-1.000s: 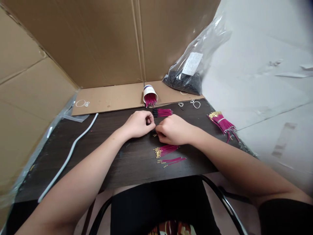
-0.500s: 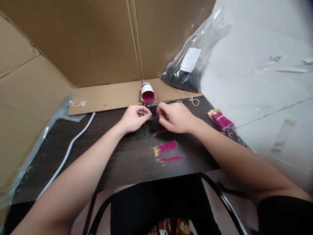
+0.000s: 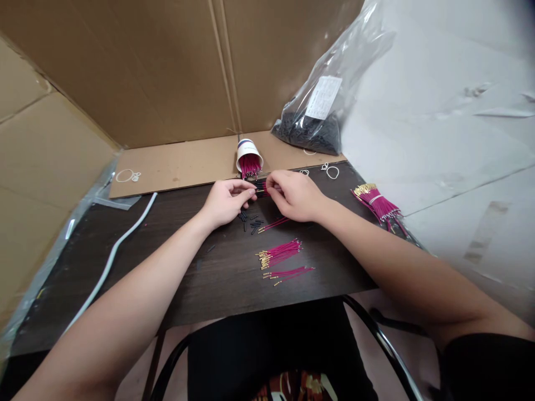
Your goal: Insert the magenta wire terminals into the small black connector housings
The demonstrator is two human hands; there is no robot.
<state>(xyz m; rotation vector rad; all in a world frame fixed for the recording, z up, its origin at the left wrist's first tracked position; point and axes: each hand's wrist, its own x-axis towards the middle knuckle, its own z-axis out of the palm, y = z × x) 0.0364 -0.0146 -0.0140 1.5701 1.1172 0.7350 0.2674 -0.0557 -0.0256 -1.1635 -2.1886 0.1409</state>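
Note:
My left hand [image 3: 229,205] is closed in a pinch, a small black sleeve just showing at its fingertips. Facing it from the right, my right hand [image 3: 296,195] pinches a magenta wire whose gold tip points at the left fingers. Behind this gap lie wires with black sleeved ends [image 3: 261,184], partly covered by the hands. Loose black sleeves [image 3: 254,224] are scattered below the left fingers. A few magenta wires [image 3: 273,224] with gold ends lie under the right hand. Closer to me rest a larger pile of magenta wires [image 3: 284,252] and a smaller group [image 3: 290,273].
A paper cup [image 3: 249,147] lies tipped toward me, full of magenta wires. Behind it stands a clear bag [image 3: 311,131] of black pieces. A tied wire bundle [image 3: 378,203] sits at the right edge, a pale tube [image 3: 112,253] at the left. Cardboard walls [image 3: 167,67] enclose the back.
The fingertips have shifted slightly, and a gold wire tip now shows between my hands. More of the loose black sleeves is visible below the left hand. The view has moved a little.

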